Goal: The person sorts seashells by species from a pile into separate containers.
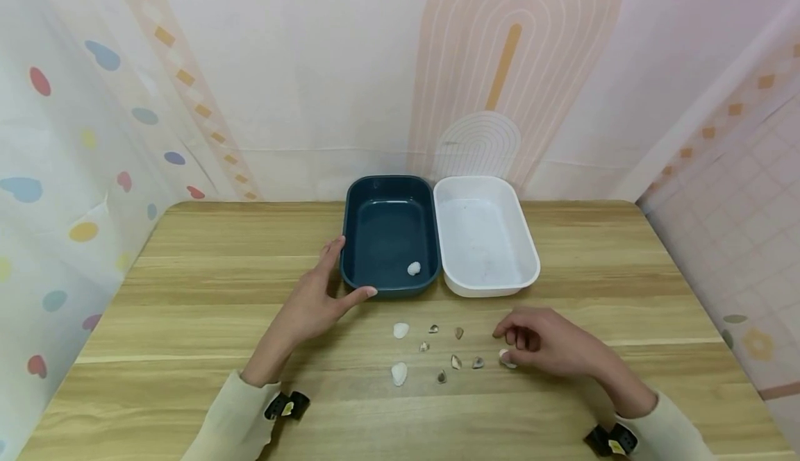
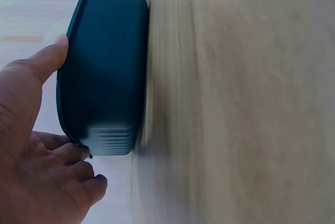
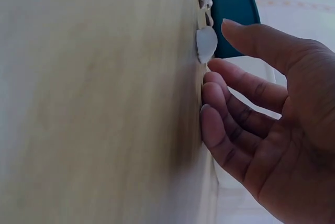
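**Shells on the counter, one hand at each end of the row**

The left hand (image 1: 319, 301) rests against the near left corner of the dark teal tray (image 1: 389, 235), fingers straight along its side and thumb stretched across the front rim, so it lies spread rather than gripping. Inside that tray one white shell (image 1: 414, 268) sits close to the front wall. A white tray (image 1: 486, 235) stands touching the teal one on its right.

The right hand (image 1: 544, 343) lies on the wooden counter (image 1: 187, 287) in front of the white tray, its fingers loosely curled with their tips down on the wood. A pale shell (image 1: 505, 358) lies just beside those fingertips; the right wrist view shows the thumb held apart from it and the fingers not pinching anything.

Between the two hands small shells are scattered: two white ones (image 1: 401, 330) on the left, and several darker, smaller ones (image 1: 456, 362) toward the right hand.
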The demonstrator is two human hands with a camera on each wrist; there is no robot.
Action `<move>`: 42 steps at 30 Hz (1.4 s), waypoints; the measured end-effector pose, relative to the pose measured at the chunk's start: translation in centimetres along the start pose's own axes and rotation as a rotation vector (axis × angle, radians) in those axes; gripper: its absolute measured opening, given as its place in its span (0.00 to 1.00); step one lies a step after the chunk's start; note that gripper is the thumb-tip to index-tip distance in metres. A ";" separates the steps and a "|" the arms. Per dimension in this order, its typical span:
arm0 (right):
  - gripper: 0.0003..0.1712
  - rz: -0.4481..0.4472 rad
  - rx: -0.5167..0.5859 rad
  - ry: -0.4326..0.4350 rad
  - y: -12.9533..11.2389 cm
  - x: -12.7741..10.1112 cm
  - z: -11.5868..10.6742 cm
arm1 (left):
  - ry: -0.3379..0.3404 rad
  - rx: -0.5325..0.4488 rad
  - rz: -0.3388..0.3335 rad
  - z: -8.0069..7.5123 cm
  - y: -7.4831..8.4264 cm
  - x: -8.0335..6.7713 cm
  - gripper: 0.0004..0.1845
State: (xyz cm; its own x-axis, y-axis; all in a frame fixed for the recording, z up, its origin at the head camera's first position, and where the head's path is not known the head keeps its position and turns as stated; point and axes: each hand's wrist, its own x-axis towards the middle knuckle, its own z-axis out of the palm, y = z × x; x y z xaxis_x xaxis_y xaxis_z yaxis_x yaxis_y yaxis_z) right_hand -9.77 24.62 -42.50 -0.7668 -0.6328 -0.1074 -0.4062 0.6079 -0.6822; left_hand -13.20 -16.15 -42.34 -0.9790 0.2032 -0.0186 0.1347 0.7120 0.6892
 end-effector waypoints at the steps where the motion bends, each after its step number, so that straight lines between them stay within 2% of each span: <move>1: 0.15 0.007 0.002 -0.005 0.0 -0.1 0.0 | 0.000 0.000 0.001 0.0 0.0 0.0 0.61; 8: 0.19 0.015 0.051 -0.029 0.2 -0.6 -0.1 | 0.003 0.003 0.002 -0.1 0.0 0.0 0.61; 23: 0.09 -0.023 0.010 -0.031 0.3 -0.3 -0.1 | 0.002 0.012 0.006 0.1 0.1 0.1 0.61; 32: 0.09 -0.026 0.047 -0.043 0.0 -0.2 -0.2 | 0.005 0.010 0.012 0.2 0.1 0.1 0.61; 42: 0.09 -0.048 0.016 -0.014 -1.3 0.6 -0.4 | 0.010 0.007 0.017 0.3 -0.1 0.1 0.61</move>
State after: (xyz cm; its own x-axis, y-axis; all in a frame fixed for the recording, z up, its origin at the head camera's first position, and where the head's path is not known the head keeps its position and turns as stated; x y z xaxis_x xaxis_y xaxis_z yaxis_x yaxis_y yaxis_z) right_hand -9.89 23.70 -41.39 -0.7398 -0.6676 -0.0839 -0.4341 0.5689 -0.6985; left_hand -13.23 -15.98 -42.59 -0.9780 0.2085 0.0009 0.1526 0.7130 0.6843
